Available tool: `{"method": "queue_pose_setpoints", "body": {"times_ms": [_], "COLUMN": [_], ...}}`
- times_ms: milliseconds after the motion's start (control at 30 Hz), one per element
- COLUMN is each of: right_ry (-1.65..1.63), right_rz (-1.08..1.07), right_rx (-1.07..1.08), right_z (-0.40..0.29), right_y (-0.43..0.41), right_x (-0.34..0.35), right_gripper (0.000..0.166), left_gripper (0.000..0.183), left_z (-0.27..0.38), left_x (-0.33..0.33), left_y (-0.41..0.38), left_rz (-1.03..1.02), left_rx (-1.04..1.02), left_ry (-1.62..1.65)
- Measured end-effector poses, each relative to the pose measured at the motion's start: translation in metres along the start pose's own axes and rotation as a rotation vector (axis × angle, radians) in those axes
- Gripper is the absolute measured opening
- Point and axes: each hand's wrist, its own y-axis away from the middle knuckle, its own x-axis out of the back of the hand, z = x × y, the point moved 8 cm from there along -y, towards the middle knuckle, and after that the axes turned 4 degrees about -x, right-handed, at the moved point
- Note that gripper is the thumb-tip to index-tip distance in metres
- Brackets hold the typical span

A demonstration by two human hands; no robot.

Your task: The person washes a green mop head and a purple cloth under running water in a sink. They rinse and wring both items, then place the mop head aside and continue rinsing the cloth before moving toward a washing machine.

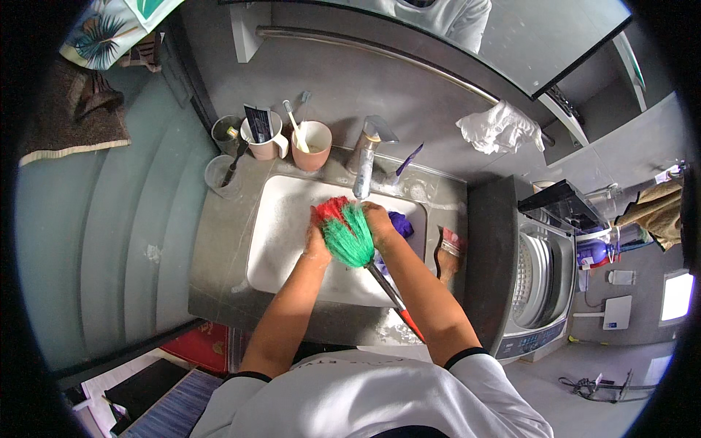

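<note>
A duster or soft brush with red and green bristles (350,235) is held over the white sink basin (279,235), under the chrome faucet (363,169). My left hand (315,238) clasps the left side of the bristles, its fingers partly hidden by the red tuft. On the other side, my right hand (378,220) grips the green bristles just by the spout. The black and red handle (391,290) slants down over the sink's front edge, passing beside my right forearm. Behind the right hand, a purple cloth-like item (401,223) lies in the basin, partly covered.
A flat paintbrush (449,254) lies on the grey counter (219,263) right of the sink. Pink cups (312,153) with toothbrushes and a clear plastic cup (222,176) stand at the back left. A purple-handled item (409,160) is near the faucet; an open washing machine (539,284) is at right.
</note>
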Motion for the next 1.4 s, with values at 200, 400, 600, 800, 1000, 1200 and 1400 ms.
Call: {"method": "queue_pose_setpoints", "body": {"times_ms": [200,400,600,800,1000,1200,1400], "right_ry": [0.923,1.21,1.191,1.403,0.96,0.474,1.204], "right_rz": [0.55,0.373,0.244,0.203,0.093,-0.131,0.252], "right_rx": [0.428,0.44,0.247,0.496,0.156,0.178,0.606], "right_z": [-0.061,-0.04,-0.032,-0.03,-0.02,-0.016,-0.053], "right_y": [0.067,0.063,0.031,0.067,0.014,0.029,0.098], "right_x": [-0.05,-0.085,-0.044,-0.1,-0.02,-0.049,-0.096], "right_gripper": [0.024,0.033,0.033,0.031,0.035,0.027,0.034], "left_gripper": [0.066,0.047,0.027,0.035,0.033,0.028,0.028], "left_z": [-0.002,-0.012,-0.005,-0.011,-0.001,0.012,-0.003], "left_x": [-0.008,0.004,0.03,0.029,0.03,0.055,0.012], "left_y": [0.019,0.002,0.013,-0.008,0.021,-0.005,-0.003], "left_rz": [0.253,-0.264,0.449,0.073,0.335,0.078,0.037], "left_rx": [-0.01,-0.138,-0.176,-0.169,0.003,-0.107,-0.049], "left_ry": [-0.298,0.22,-0.263,0.099,-0.131,-0.402,-0.075]}}
